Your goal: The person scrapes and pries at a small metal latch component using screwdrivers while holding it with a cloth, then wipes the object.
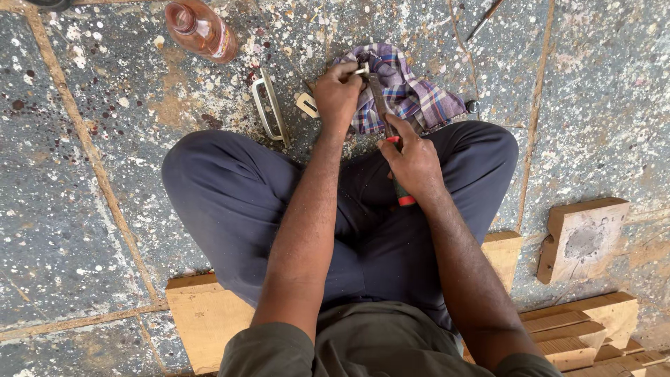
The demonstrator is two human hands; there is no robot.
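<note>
Left hand (337,94) was clamped on a small metal piece (361,70); right hand (413,162) gripped the red-handled file (384,115) just beside it, at upper centre, over checked cloth (412,94).

checked cloth (412,94), metal handle (269,106), rough wood block (583,237)

Tight quarters up front: the checked cloth (412,91) sits right ahead of the crossed legs (237,202), with a metal handle (269,106) and a small metal plate (307,105) just beside it on the floor (77,209). The bottle (201,29) guards the far edge. Wood blocks (583,237) crowd the near right corner, a plank (206,318) lies underneath. Open speckled floor runs wide along the left edge and the far right
</note>
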